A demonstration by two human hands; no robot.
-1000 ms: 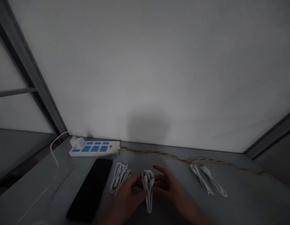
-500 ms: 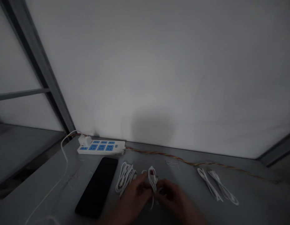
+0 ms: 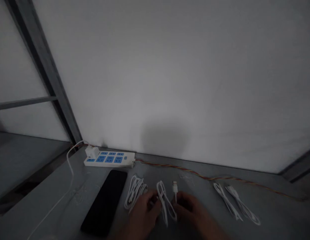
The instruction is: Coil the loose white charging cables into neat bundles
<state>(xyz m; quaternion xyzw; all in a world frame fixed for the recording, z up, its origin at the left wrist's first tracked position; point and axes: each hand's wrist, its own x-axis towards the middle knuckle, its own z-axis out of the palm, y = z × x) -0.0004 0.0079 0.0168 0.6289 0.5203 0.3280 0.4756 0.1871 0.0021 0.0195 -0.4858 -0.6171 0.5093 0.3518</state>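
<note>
Your right hand (image 3: pixel 187 207) is closed in a tight pinch on the white charging cable (image 3: pixel 165 203), with its USB plug (image 3: pixel 175 187) standing up at 12 o'clock. Your left hand (image 3: pixel 146 209) is curled at the loop's left side, though I can't tell whether it grips. Keep your pinch just below the plug, clear of the coiled cable (image 3: pixel 134 192) at 10 o'clock.
</note>
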